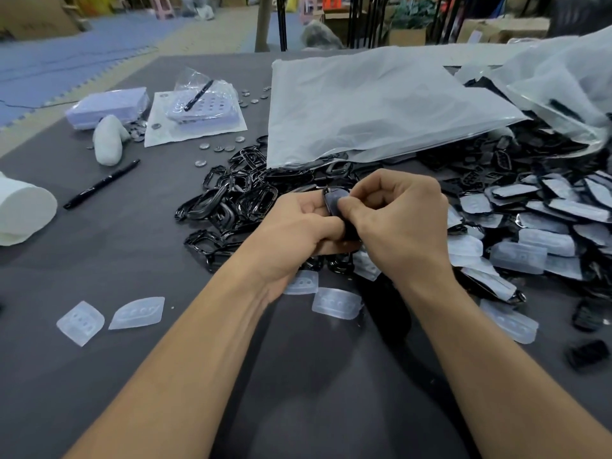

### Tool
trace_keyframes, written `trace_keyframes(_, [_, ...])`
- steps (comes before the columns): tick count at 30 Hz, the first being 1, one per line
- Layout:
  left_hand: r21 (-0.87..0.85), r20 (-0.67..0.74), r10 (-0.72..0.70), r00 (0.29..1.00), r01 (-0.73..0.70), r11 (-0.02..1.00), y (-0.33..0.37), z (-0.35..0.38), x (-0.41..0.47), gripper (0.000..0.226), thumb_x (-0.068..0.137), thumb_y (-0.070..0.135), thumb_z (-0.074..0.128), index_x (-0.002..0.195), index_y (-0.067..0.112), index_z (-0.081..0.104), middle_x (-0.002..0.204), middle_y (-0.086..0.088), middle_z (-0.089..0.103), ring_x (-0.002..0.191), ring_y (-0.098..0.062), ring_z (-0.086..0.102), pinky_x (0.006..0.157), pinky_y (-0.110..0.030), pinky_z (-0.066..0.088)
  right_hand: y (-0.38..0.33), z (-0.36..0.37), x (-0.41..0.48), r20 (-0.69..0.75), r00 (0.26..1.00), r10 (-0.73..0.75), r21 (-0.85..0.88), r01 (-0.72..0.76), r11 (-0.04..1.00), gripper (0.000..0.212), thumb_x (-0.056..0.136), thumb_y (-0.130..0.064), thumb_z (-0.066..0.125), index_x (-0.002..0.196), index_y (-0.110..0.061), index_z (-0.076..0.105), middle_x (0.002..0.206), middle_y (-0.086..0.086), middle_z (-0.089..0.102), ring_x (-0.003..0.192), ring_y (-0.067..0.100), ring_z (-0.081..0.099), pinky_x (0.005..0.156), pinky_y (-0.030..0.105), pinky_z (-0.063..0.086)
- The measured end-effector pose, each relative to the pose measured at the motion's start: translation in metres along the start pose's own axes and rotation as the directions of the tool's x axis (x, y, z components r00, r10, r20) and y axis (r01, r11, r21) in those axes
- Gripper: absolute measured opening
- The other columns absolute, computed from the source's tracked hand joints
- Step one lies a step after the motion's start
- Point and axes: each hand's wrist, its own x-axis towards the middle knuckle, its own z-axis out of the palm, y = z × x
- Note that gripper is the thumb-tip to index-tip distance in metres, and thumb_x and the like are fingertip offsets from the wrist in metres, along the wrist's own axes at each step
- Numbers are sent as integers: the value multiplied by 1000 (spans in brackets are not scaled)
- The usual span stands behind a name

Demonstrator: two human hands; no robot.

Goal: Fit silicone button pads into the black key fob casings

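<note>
A dropped piece could have been lost in the heap of black frames (231,197) lying just beyond the fingers. If the pad were pushed unevenly, one edge could have been left folded or proud. The left hand (298,223) and right hand (397,220) were curled round one black casing (331,197), gripped between both sets of fingertips, with a silicone pad (337,203) apparently pressed in under the right thumb (352,207). Spare pads (336,303) lay behind the fingers, by the wrists.
</note>
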Motion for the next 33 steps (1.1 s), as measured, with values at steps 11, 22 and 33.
trace_keyframes(11, [-216,-142,-77,987,45,975,2,4,5,33,88,-1,46,105,-4,75,105,-34,72,83,-28,71,71,-39,62,-3,-6,0,52,997,54,-106,-48,993,32,75,-46,84,83,-30,57,62,-9,66,59,1,60,52,12,37])
trace_keyframes(22, [-194,-216,30,976,-73,978,8,-7,3,31,98,-6,51,113,7,74,102,-10,79,93,-20,72,96,-35,58,-4,-1,0,256,941,221,329,-300,896,21,89,-6,72,74,-20,69,62,10,71,48,19,62,45,27,46])
trace_keyframes(33, [21,-353,53,934,-49,999,5,-17,2,16,95,4,69,103,14,79,85,-6,81,73,-14,77,60,-17,55,2,-2,4,176,951,254,380,-303,874,18,87,-4,75,75,-18,75,62,4,70,45,15,56,43,20,43])
